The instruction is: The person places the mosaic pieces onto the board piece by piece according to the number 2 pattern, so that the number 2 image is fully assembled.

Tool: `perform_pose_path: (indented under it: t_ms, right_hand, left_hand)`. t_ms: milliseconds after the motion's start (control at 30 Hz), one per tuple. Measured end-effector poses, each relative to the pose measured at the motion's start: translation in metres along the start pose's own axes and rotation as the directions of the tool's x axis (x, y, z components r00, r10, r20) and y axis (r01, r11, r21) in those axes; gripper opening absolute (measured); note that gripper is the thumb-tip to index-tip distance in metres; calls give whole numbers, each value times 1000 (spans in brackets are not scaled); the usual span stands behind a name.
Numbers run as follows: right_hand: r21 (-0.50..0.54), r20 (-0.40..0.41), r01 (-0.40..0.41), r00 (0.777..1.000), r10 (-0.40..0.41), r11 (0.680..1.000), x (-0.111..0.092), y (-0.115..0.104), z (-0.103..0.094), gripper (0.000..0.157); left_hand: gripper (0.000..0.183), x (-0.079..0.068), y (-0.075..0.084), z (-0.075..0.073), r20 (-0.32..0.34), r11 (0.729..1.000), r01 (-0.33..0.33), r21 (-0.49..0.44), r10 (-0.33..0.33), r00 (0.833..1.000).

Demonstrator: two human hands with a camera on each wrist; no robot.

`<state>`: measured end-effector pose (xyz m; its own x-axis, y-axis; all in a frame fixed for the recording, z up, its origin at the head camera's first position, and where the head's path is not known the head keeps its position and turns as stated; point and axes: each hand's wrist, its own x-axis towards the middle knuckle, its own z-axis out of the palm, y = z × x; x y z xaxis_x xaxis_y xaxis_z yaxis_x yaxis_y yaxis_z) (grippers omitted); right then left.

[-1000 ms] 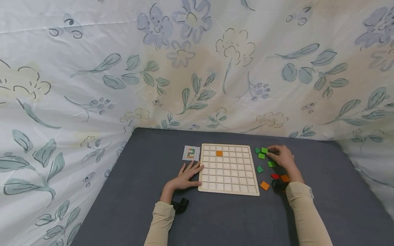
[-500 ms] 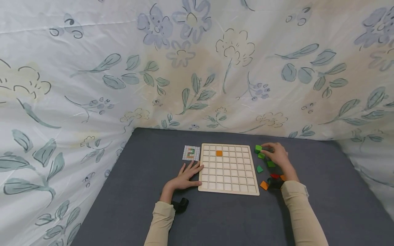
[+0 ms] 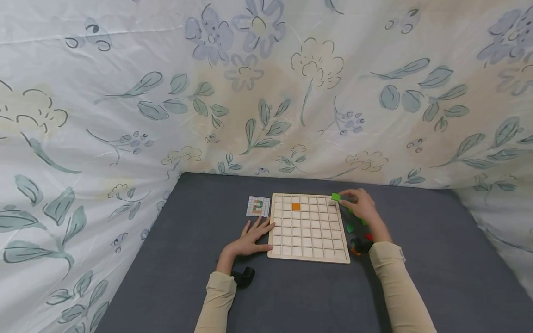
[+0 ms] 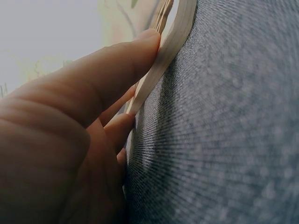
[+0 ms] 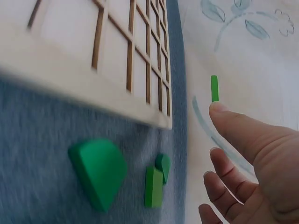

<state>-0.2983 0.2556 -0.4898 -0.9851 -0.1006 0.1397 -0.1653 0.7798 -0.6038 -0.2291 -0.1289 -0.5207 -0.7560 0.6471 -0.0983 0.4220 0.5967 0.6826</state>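
A light green square tile (image 3: 336, 197) is pinched in my right hand (image 3: 361, 206), above the top right corner of the wooden grid board (image 3: 308, 228). In the right wrist view the tile (image 5: 214, 88) shows edge-on past the thumb tip, clear of the board. My left hand (image 3: 249, 241) lies with spread fingers against the board's left edge. The left wrist view shows its thumb and fingers touching the board's side (image 4: 161, 63). An orange square tile (image 3: 296, 206) sits in one cell near the board's top.
A small card with a coloured pattern (image 3: 258, 206) lies left of the board. Loose pieces lie to its right: a dark green one with a rounded side (image 5: 99, 172), a light green tile (image 5: 153, 186) and others partly hidden under the right arm. A floral cloth (image 3: 266, 115) hangs behind the dark table.
My right hand has gone left from among the loose pieces to the board's top right corner, carrying the green tile. The left hand and the board have stayed in place.
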Motion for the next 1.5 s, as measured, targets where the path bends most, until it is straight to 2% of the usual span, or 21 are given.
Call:
perform_pose_path:
  t_ms: [167, 433, 733, 1167, 1500]
  right_hand:
    - [0, 34, 25, 999, -25, 1000, 3, -8, 6, 33]
    - [70, 40, 105, 993, -108, 992, 6, -17, 20, 29]
    - [122, 65, 146, 986, -155, 982, 4, -29, 31, 29]
    - [147, 104, 131, 984, -147, 980, 12, -37, 49, 27]
    - [140, 127, 125, 982, -143, 982, 12, -40, 57, 25]
  left_hand:
    - [70, 0, 0, 0, -1, 1000, -2, 3, 2, 1000]
    - [71, 0, 2, -1, 1, 1000, -5, -11, 5, 1000]
    - [71, 0, 0, 0, -3, 1000, -7, -12, 7, 1000]
    - [71, 1, 1, -1, -14, 1000, -22, -17, 21, 1000]
    - [70, 0, -1, 0, -13, 1000, -1, -7, 1, 1000]
